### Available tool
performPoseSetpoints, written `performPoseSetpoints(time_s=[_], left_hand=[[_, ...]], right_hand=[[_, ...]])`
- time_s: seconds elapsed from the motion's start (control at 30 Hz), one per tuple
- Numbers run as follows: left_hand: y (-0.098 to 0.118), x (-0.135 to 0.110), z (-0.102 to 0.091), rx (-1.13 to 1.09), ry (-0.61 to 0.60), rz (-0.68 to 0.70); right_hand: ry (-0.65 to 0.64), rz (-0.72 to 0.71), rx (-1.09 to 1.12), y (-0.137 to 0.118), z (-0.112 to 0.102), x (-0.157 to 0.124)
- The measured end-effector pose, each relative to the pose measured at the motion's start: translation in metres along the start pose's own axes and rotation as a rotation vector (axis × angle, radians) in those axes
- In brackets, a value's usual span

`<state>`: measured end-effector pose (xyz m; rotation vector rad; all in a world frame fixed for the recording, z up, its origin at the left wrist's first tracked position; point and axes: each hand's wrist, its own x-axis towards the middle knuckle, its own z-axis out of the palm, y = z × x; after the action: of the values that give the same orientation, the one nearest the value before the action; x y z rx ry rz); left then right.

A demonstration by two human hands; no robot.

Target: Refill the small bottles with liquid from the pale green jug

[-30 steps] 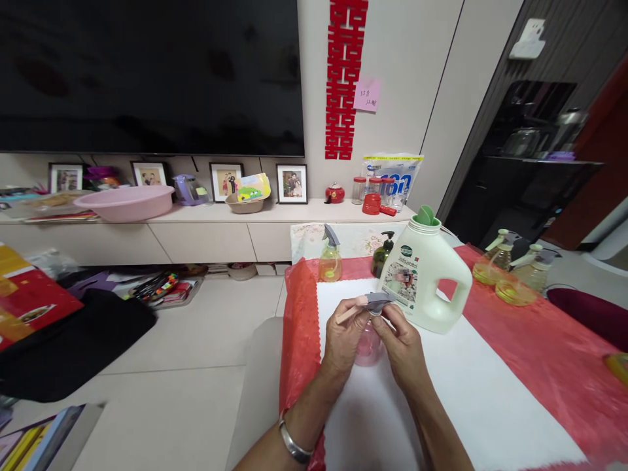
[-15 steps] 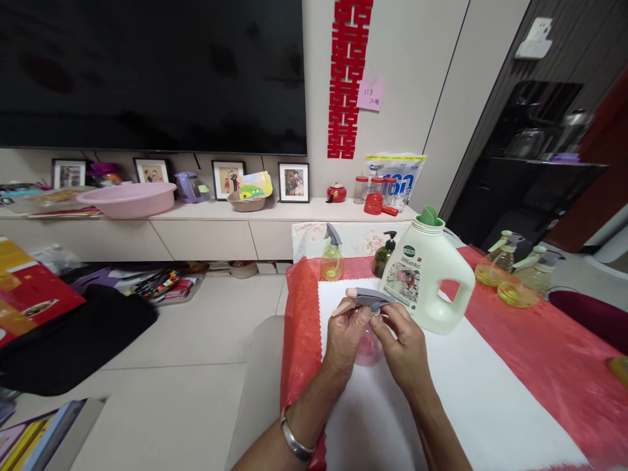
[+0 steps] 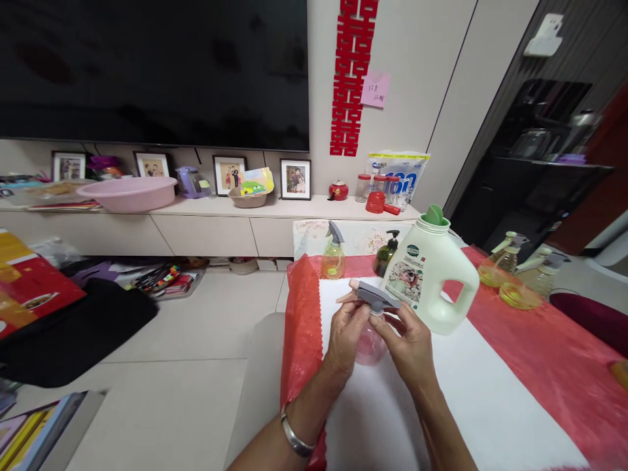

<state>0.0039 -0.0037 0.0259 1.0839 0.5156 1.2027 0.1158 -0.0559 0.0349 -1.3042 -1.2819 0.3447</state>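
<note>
Both hands meet over a small pink spray bottle (image 3: pixel 369 345) standing on a white cloth (image 3: pixel 471 405). My left hand (image 3: pixel 347 337) wraps the bottle's left side, a silver bangle on that wrist. My right hand (image 3: pixel 411 345) pinches the collar under the grey trigger head (image 3: pixel 375 297), whose pink nozzle points left. A large pale green detergent jug (image 3: pixel 432 275) with a green cap stands just behind my hands.
A red tablecloth (image 3: pixel 540 353) covers the table. A yellow spray bottle (image 3: pixel 332 256) and a dark pump bottle (image 3: pixel 386 255) stand at the far end. Two more spray bottles (image 3: pixel 515 271) sit at the right. A low cabinet (image 3: pixel 206 229) and floor clutter lie left.
The grey trigger head has turned a little and sits slightly higher in my fingers. The view has shifted slightly; both hands stay on the pink bottle.
</note>
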Motion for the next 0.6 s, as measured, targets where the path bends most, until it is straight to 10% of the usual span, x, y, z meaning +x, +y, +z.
performPoseSetpoints(time_s=[0.23,0.6], left_hand=[[0.006,-0.001,0.005,-0.06,-0.093,-0.022],[0.024,0.003,0.035,0.009,0.168,-0.103]], right_hand=[[0.101,-0.056,-0.089,0.005,0.008,-0.002],[0.228,-0.088,-0.202,0.007,0.02,-0.007]])
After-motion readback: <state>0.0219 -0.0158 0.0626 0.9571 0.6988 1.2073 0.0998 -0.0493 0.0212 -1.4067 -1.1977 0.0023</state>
